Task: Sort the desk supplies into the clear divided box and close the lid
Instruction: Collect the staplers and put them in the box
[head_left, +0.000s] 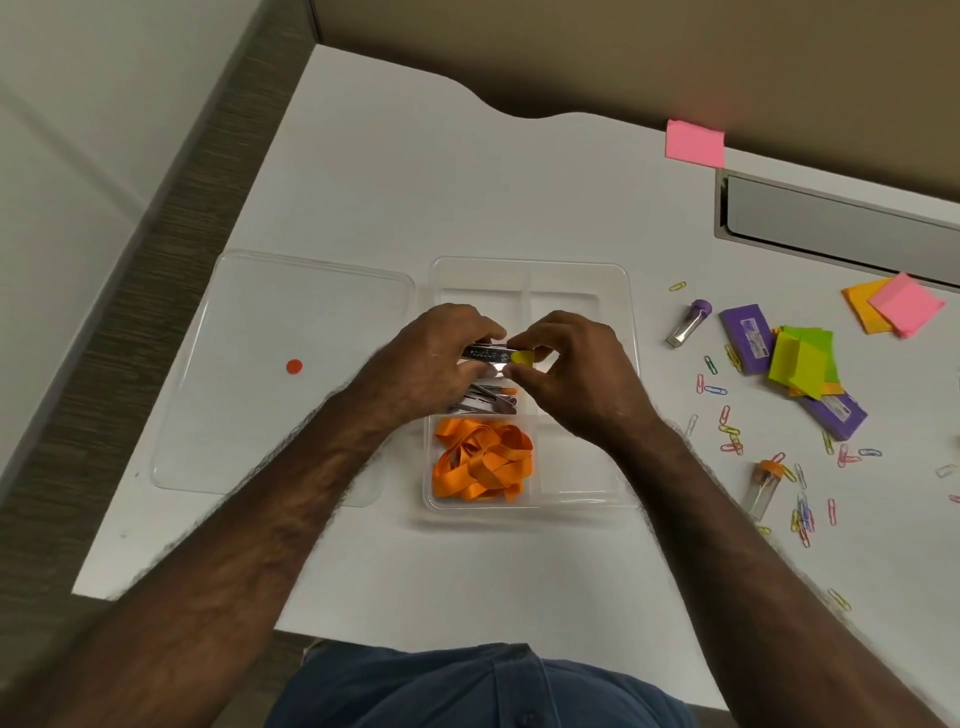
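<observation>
The clear divided box (618, 291) sits mid-desk, its lid (249, 322) lying flat to the left with a red dot on it. Orange rubber bands (483, 457) fill the near left compartment. More clear tubes (493, 402) lie in the compartment behind it. Over that compartment, my left hand (431, 358) grips a small clear tube (485, 354) with a yellow cap (522, 357). My right hand (571, 369) pinches the tube's capped end. The box's right compartments look empty.
To the right of the box lie scattered coloured paper clips (730, 431), a purple-capped tube (688, 322), an orange-capped tube (763, 486), purple boxes (748, 338), green sticky notes (802, 358) and orange and pink notes (893, 306). A pink note (694, 143) and a grey slot (841, 218) sit at the back.
</observation>
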